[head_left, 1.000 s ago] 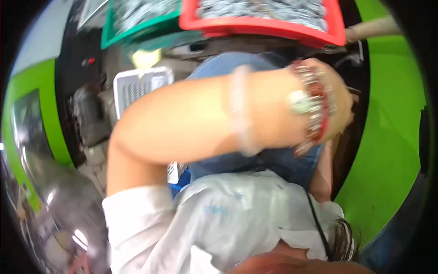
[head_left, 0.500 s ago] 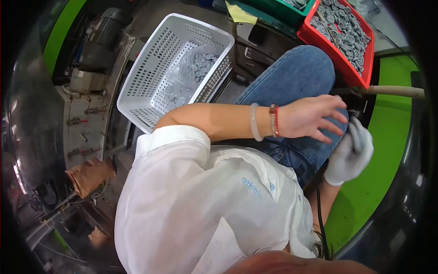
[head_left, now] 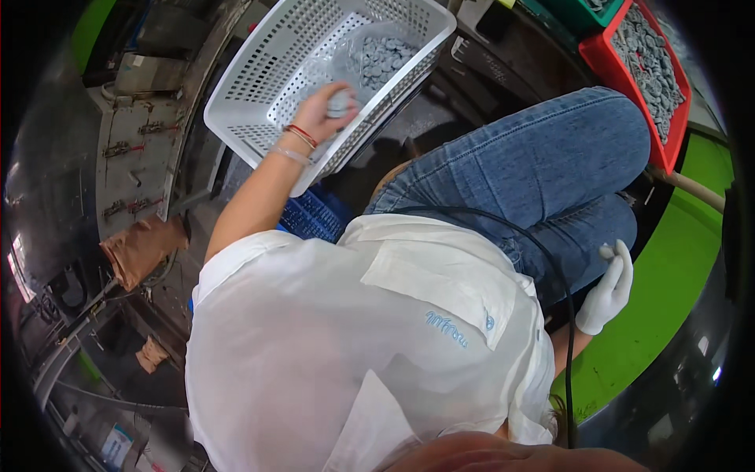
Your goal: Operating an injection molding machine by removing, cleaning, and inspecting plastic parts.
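My bare left hand (head_left: pixel 317 116), with bracelets at the wrist, is over the inside of a white perforated plastic basket (head_left: pixel 271 59). Its fingers are closed around pale grey round discs (head_left: pixel 339 103), whose exact number I cannot make out. Beside that hand, a clear plastic bag (head_left: pixel 346 59) in the basket holds many small grey pieces (head_left: pixel 384 59). My right hand (head_left: pixel 605 299), in a white glove, is at the right near my knee. A small grey round piece (head_left: pixel 606 251) is pinched at its fingertips.
A red tray (head_left: pixel 675 153) full of grey round pieces stands at the upper right, with a green tray (head_left: pixel 562 14) next to it. Dark machinery and a brown paper bag (head_left: pixel 141 248) are at the left. A black cable (head_left: pixel 543 244) crosses my lap.
My left hand has moved from above my knee at the right to the basket at the left, and now holds discs. The right hand has lowered slightly. The view has shifted.
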Tool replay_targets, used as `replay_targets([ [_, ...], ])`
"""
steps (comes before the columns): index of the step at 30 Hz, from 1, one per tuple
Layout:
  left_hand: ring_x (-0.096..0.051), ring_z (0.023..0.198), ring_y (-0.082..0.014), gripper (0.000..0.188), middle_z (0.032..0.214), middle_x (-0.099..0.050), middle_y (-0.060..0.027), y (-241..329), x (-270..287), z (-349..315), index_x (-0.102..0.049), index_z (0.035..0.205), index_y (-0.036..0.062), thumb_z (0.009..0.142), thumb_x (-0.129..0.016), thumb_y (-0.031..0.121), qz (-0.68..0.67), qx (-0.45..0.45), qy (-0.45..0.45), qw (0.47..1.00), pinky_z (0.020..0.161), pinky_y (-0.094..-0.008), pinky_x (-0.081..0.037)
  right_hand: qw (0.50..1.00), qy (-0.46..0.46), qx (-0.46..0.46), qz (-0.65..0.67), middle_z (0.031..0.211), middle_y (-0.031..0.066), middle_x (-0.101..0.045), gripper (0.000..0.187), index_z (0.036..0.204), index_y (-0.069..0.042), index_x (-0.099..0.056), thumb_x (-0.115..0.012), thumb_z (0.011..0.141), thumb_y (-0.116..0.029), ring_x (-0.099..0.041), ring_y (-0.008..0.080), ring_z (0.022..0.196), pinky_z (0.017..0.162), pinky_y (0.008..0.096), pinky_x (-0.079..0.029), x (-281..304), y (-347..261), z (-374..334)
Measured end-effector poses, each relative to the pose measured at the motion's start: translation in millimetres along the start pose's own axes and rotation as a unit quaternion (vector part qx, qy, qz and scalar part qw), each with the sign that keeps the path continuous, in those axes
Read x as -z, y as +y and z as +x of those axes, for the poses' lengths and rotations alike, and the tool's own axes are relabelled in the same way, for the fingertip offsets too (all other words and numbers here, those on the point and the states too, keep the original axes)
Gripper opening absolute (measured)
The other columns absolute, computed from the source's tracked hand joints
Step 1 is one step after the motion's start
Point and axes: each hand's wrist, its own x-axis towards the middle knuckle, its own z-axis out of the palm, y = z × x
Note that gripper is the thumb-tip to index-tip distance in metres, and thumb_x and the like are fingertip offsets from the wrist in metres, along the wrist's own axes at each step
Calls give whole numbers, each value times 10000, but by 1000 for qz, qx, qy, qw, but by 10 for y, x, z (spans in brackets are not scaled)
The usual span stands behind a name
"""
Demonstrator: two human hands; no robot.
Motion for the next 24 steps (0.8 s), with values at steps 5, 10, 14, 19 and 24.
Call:
replay_targets([
  [5, -508, 1208, -373, 501, 1383, -450, -195, -480, 1283, 329, -399, 1402, 115, 987, -485, 381, -200, 163, 310, 915, 1016, -568, -403, 998, -23, -58, -22, 988, 128, -690, 260, 1179, 72, -612, -510, 1000, -86, -650, 171, 921, 878, 287, -509, 23, 223, -116],
  [10, -375, 1364, -418, 630, 1559, -222, -215, -625, 1509, 263, -197, 1535, 160, 1012, -392, 452, -260, 163, 377, 874, 1101, -619, -256, 997, -7, -68, -41, 984, 120, -688, 255, 1168, 59, -625, -515, 1000, -99, -645, 159, 893, 857, 273, -507, 66, 353, -175],
  [14, -550, 1211, -294, 587, 1428, -468, -134, -516, 1331, 387, -329, 1466, 113, 990, -456, 434, 44, 178, 258, 948, 1025, -520, -393, 990, 55, -126, -22, 983, 98, -683, 252, 1158, 41, -636, -522, 1000, -118, -631, 139, 864, 808, 251, -498, 140, 528, -349],
  [19, -650, 938, -163, 339, 1078, -680, -56, -107, 262, 673, -573, 1260, 89, 983, -522, 277, 384, -18, 136, 913, 784, -286, -481, 969, 66, -233, -48, 1074, 83, -678, 259, 1195, -62, -640, -508, 998, -166, -640, 146, 866, 793, 277, -508, 130, 1035, -935],
  [24, -619, 1017, -194, 328, 1113, -647, -123, 534, -1867, 316, -550, 1272, 5, 1008, -522, 199, 488, -299, -76, 816, 947, -322, -481, 930, 85, -357, -25, 974, 134, -668, 375, 1310, -132, -524, -432, 946, -123, -636, 284, 918, 864, 402, -499, -257, 2291, -2014],
])
